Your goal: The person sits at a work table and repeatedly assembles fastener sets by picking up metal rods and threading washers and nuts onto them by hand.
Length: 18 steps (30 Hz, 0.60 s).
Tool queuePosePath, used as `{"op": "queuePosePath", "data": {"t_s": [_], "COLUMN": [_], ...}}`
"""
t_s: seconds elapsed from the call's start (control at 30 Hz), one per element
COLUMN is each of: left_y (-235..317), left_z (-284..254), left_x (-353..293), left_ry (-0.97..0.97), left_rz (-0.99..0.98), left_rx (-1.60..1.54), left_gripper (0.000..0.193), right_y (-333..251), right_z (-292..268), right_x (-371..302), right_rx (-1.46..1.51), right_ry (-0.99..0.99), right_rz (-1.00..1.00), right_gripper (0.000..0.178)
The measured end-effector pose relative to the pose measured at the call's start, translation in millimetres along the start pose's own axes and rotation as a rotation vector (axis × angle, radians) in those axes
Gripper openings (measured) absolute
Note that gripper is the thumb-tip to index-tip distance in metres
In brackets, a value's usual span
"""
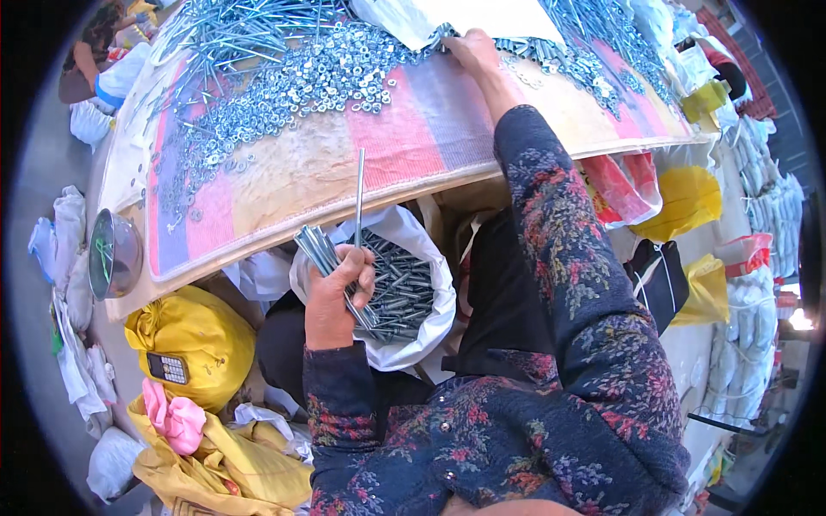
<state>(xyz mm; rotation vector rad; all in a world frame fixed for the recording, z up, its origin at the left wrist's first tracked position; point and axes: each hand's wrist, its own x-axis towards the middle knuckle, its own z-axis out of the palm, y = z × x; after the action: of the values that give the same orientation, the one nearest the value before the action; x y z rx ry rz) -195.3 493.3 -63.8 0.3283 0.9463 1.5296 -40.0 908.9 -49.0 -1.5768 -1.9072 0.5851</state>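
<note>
My left hand (338, 292) is closed around a bundle of thin metal rods (315, 248). A single long rod (360, 193) stands up from between its thumb and fingers. Just behind that hand, a white sack (440, 301) holds many grey metal bolts with sleeves (404, 279). My right arm stretches over the table, and my right hand (475, 56) reaches the small metal pieces at the edge of a white sheet (508, 19). Its fingers are bent together there; what they grip is too small to tell. Nearby lies a heap of nuts (335, 77).
A striped cloth (379, 146) covers the table. Long rods (249, 34) are piled at the far left. A clear bowl (115, 254) sits at the left corner. Below it are a yellow bag (202, 331) with a phone (167, 369) and pink cloth (176, 417). Another person (86, 60) is at far left.
</note>
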Motion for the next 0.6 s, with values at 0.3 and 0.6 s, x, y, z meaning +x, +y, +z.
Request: {"op": "queuePosePath", "data": {"t_s": [0.3,0.6], "left_y": [-5.5,-5.5], "left_z": [-1.4,-14.1], "left_x": [-1.6,-3.9], "left_ry": [-0.016,0.003], "left_rz": [0.005,0.045], "left_rx": [-0.001,0.048], "left_gripper": [0.018,0.021], "right_y": [-8.8,0.4], "right_z": [7.5,3.0], "right_x": [6.3,-37.1], "right_rx": [-0.251,0.869], "right_ry": [0.107,-0.264], "right_rz": [-0.132,-0.023], "right_gripper": [0.042,0.018]}}
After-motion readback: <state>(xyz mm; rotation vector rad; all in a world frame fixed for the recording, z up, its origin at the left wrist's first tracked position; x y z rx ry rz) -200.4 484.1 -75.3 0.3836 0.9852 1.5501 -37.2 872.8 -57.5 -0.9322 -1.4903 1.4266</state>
